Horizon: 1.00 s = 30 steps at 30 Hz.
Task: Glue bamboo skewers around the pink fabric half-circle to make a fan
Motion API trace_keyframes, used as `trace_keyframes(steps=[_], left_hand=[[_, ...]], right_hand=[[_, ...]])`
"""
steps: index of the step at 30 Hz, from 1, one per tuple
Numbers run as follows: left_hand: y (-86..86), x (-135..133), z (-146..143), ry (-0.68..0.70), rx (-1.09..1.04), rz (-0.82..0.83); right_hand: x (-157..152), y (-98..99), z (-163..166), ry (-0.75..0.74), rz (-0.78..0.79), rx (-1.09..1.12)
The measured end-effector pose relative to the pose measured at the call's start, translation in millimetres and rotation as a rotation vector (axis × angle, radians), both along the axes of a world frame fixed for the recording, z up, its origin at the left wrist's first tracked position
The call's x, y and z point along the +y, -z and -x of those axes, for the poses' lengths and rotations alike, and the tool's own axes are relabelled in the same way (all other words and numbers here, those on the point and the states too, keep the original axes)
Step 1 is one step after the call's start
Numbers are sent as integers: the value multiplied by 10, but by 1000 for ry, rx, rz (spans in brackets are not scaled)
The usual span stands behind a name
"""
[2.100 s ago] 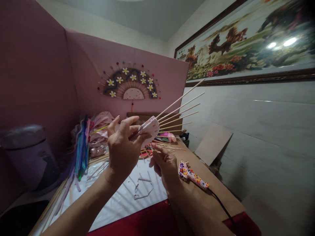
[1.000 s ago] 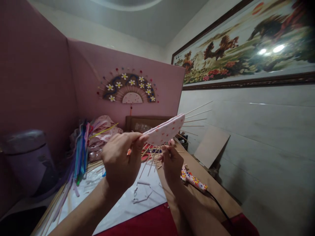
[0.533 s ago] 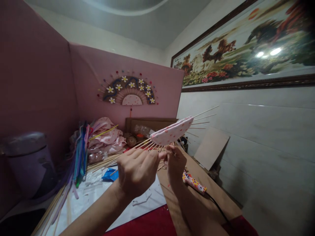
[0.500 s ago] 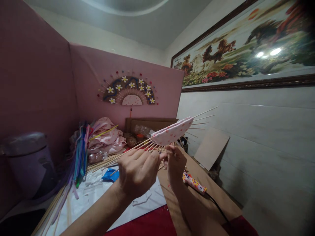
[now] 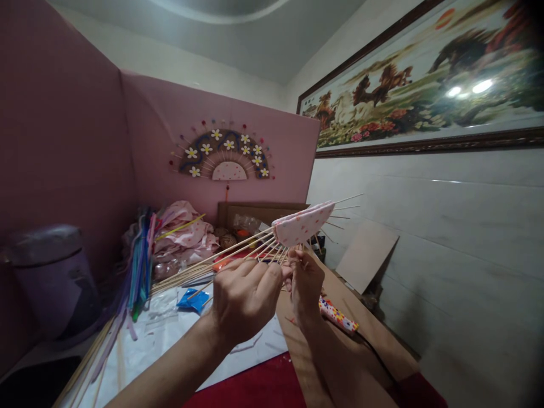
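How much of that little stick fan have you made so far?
Done: thin sticks already fan out from the pink spotted half-circle. In hand: the left hand and right hand hold it up by its sticks. Left: its sticks are bare, while the finished fan on the pink board has flowers and coloured tips. The spotted glue gun lies on the table.

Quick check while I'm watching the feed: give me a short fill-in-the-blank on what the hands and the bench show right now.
1. Both hands, the left hand and the right hand, hold up a half-made ____ of thin sticks.
2. Its pink fabric piece is printed with small ____.
3. The glue gun lies on the brown board beside the ____ forearm.

Missing words: fan; dots; right
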<state>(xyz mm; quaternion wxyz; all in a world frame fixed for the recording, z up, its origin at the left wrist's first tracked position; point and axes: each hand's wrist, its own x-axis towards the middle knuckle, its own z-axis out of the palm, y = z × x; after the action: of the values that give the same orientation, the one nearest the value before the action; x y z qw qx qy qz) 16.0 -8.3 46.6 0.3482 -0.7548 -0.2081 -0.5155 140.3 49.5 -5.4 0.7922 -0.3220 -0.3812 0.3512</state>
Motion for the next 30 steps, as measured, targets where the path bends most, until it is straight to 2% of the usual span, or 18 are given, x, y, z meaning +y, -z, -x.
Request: trace_keyframes(steps=[5, 17, 30], left_hand=[[22, -23, -14, 31, 24, 7], [17, -93, -48, 51, 73, -34], [-29, -114, -41, 43, 67, -55]], right_hand=[[1, -16, -17, -37, 37, 26], [24, -6, -66, 35, 38, -118], [12, 47, -14, 97, -23, -157]])
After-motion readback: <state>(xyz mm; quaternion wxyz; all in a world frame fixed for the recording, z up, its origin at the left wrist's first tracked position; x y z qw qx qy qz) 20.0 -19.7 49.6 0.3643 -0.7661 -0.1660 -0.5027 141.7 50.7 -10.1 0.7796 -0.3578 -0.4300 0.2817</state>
